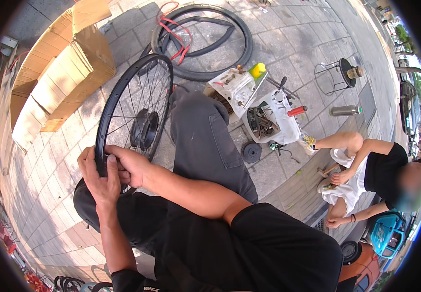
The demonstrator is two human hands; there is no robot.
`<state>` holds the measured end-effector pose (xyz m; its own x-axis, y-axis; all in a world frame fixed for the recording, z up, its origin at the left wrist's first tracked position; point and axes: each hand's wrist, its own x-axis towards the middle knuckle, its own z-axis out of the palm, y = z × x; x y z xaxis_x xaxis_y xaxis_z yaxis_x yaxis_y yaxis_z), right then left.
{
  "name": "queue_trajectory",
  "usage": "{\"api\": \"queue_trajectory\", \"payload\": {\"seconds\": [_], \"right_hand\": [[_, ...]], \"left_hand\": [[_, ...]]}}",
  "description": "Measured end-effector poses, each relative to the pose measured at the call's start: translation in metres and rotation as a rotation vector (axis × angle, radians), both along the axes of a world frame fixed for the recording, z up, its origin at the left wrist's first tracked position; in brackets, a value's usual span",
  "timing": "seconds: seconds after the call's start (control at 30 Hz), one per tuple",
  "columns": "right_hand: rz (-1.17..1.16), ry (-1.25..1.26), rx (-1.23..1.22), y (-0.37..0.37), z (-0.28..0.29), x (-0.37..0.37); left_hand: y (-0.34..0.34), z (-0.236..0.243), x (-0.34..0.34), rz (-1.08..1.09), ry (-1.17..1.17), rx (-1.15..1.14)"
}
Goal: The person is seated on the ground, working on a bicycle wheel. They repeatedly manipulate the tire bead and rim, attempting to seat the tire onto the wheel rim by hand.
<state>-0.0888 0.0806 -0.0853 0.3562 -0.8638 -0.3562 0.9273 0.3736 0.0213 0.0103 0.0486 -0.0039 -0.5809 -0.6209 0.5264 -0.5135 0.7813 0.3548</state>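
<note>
A black bicycle wheel (pixel 109 104) with thin spokes and a large dark hub (pixel 144 130) stands tilted in front of me, left of my bent knee. At the part of its rim nearest me, my left hand (pixel 101 180) is closed round the outer side, thumb pointing up. Right beside it, my right hand (pixel 131 165) grips the same stretch of rim, its fingers curled and partly hidden behind the left thumb. Exactly what lies under the fingertips cannot be seen.
A loose tire (pixel 198 77) lies beyond the wheel with a black inner tube (pixel 205 20) and red strip (pixel 185 48). Cardboard boxes (pixel 81 61) stand left. White tool bins (pixel 293 130), a stool (pixel 341 73), a metal flask (pixel 345 111) and a seated person (pixel 385 160) are right.
</note>
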Motion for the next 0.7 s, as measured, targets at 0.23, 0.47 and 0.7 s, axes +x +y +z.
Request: {"api": "queue_trajectory", "payload": {"seconds": [0.23, 0.47, 0.7], "right_hand": [[-0.001, -0.007, -0.038, 0.004, 0.009, -0.015], [-0.204, -0.131, -0.21, 0.019, -0.004, -0.004], [-0.202, -0.092, -0.124, 0.002, -0.017, 0.006]], "left_hand": [[-0.001, -0.003, 0.005, 0.143, 0.033, 0.413], [-0.004, -0.008, -0.009, 0.226, 0.038, 0.326], [0.0, -0.014, -0.012, 0.326, -0.008, 0.255]]}}
